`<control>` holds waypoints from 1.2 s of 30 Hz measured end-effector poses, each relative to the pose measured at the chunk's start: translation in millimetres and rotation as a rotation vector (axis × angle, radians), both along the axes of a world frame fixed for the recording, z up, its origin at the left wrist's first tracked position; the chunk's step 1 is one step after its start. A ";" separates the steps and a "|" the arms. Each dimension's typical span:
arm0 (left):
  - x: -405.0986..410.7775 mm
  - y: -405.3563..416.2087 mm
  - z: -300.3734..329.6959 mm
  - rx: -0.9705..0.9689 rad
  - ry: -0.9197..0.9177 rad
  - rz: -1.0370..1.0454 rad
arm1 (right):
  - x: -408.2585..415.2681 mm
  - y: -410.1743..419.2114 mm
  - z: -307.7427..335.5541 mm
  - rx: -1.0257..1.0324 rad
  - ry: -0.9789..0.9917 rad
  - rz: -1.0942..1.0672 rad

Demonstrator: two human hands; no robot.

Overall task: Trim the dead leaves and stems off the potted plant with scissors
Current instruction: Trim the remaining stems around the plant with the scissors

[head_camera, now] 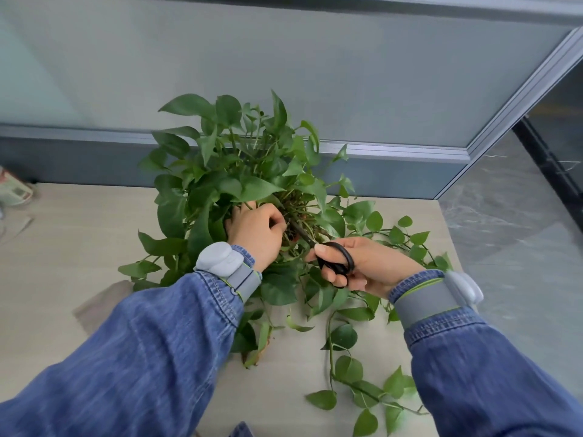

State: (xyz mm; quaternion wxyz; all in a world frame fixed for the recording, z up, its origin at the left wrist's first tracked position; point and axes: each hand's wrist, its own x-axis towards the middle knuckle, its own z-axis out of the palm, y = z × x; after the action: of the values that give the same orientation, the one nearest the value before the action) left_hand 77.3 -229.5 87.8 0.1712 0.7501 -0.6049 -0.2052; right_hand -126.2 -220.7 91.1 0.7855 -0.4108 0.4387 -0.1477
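Denim sleeves [135, 357] over pale wooden table [63, 247], grey partition [284, 74] behind.

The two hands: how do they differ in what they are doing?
The right hand grips black scissors, blades aimed into the potted plant; the left hand holds no tool and pinches stems at the plant's base. The left reaches deeper among leaves. Both wear grey wristbands over denim sleeves.

We see a pale wood-grain table [79, 234] spreading under and left of the fingers. Beyond the fingertips stands a frosted glass partition [284, 64] with a grey metal rail [394, 149]. Far left of the fingers lies a blurred reddish-white object [14, 189]. Right of them, dark marbled flooring [511, 234].
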 end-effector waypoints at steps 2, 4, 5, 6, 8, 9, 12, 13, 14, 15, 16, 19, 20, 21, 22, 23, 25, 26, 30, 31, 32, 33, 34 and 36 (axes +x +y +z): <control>4.0 3.8 8.6 -0.004 0.107 -0.053 | -8.1 3.4 -1.2 0.011 -0.027 0.012; 11.6 9.7 23.9 -0.004 0.196 -0.103 | -18.5 7.6 -1.4 0.017 -0.047 0.014; 15.8 13.6 33.1 -0.006 0.211 -0.117 | -23.5 9.9 -1.6 0.015 -0.053 0.007; 20.3 17.5 42.8 -0.012 0.213 -0.127 | -27.8 12.4 -1.7 0.011 -0.065 -0.004; 26.5 25.9 62.3 -0.024 0.221 -0.142 | -33.8 17.5 -1.7 0.005 -0.111 -0.043; 28.3 29.9 71.5 -0.039 0.232 -0.144 | -34.9 19.3 -1.7 0.005 -0.135 -0.065; 23.8 47.1 93.2 -0.084 0.302 -0.196 | -32.3 24.8 -0.6 0.002 -0.191 -0.113; 19.7 55.2 97.6 -0.090 0.313 -0.238 | -29.4 26.9 0.4 -0.007 -0.197 -0.125; 13.5 62.1 97.8 -0.084 0.289 -0.294 | -27.0 27.7 0.9 -0.015 -0.193 -0.138; 7.4 70.0 96.6 -0.066 0.222 -0.372 | -23.8 28.9 2.5 -0.027 -0.181 -0.150; 1.8 76.7 92.3 -0.033 0.130 -0.468 | -20.7 29.9 3.7 -0.042 -0.167 -0.162; -12.1 91.8 75.4 0.086 -0.066 -0.719 | -15.6 32.2 6.9 -0.099 -0.117 -0.204; -13.8 92.0 71.9 0.058 -0.076 -0.747 | -15.3 33.1 8.2 -0.120 -0.092 -0.220; -14.3 89.1 69.9 -0.008 -0.084 -0.752 | -14.9 34.0 9.4 -0.139 -0.066 -0.239; -14.2 83.7 67.5 -0.082 -0.086 -0.728 | -14.1 35.0 10.5 -0.155 -0.042 -0.260; -13.9 75.6 64.1 -0.125 -0.094 -0.690 | -12.8 36.6 11.6 -0.169 -0.021 -0.284; -13.8 55.1 54.6 -0.081 -0.234 -0.624 | -8.7 40.2 13.3 -0.201 0.005 -0.340; -14.6 46.1 49.5 -0.004 -0.365 -0.637 | -6.6 42.2 13.4 -0.218 0.015 -0.366; -22.5 37.2 43.2 0.281 -0.450 -0.879 | -1.9 50.2 11.3 -0.227 0.098 -0.428; -24.6 39.3 43.6 0.277 -0.405 -0.923 | -2.0 51.9 9.6 -0.224 0.132 -0.440; -25.8 40.7 43.0 0.210 -0.367 -0.927 | -2.1 53.5 8.1 -0.227 0.163 -0.451; -26.0 40.8 42.7 0.100 -0.333 -0.871 | -2.1 54.5 6.7 -0.235 0.183 -0.462; -24.9 39.0 40.9 -0.007 -0.309 -0.761 | -1.4 55.4 5.4 -0.243 0.192 -0.471; -18.5 32.9 37.4 -0.034 -0.334 -0.521 | 1.1 56.9 4.3 -0.263 0.196 -0.480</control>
State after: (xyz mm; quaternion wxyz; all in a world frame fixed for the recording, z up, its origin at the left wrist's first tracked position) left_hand 58.8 -196.6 125.2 0.0234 0.5902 -0.7999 -0.1060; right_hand -125.1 -163.9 95.4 0.6219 -0.4061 0.5740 -0.3447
